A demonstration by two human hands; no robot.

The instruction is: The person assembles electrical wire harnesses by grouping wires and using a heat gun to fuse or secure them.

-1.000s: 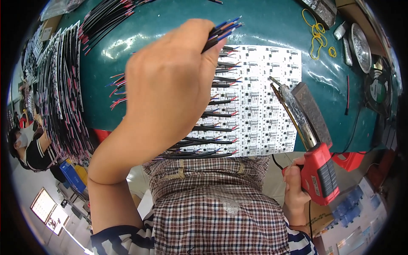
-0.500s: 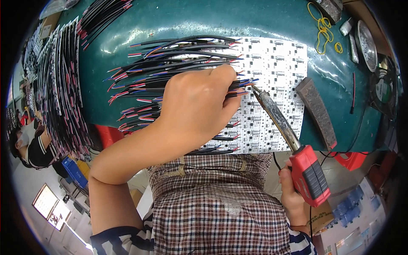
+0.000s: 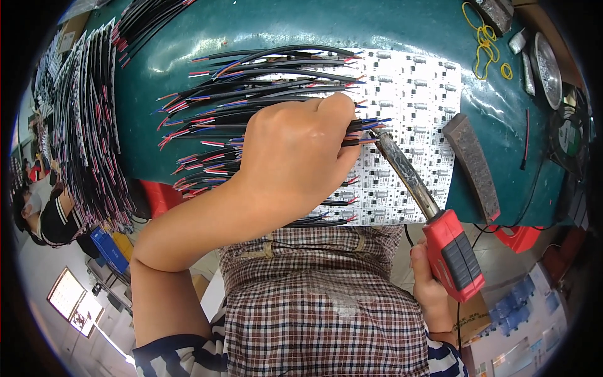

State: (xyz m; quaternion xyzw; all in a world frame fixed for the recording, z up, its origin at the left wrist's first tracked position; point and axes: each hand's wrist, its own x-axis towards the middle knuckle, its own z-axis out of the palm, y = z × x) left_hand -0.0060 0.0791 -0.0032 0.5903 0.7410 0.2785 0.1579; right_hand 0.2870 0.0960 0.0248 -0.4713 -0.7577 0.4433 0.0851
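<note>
My left hand (image 3: 295, 147) is closed, knuckles up, over a white circuit board panel (image 3: 433, 81). Between its thumb and fingers it pinches black cables (image 3: 359, 127), whose blue, red and orange wire ends stick out to the right. My right hand (image 3: 430, 289) grips the red and black handle of a soldering iron (image 3: 453, 254). The iron's metal barrel slants up and left, and its tip is at the wire ends beside my left fingertips; whether it touches them I cannot tell. More black cables (image 3: 270, 74) with stripped coloured ends lie in rows across the panel's left part.
Cable-covered boards (image 3: 88, 138) are stacked at the left, with a cable bundle (image 3: 147, 28) behind. Right of the panel lie a brownish-grey bar (image 3: 472, 169), yellow bands (image 3: 482, 47), a metal bowl (image 3: 545, 70) and a thin red-black wire (image 3: 526, 135). Another person (image 3: 56, 210) sits at far left.
The soldering iron's tip has shifted slightly left relative to the panel, closer to my left fingers. My left hand keeps its pinch on the cables. The view has shifted a little.
</note>
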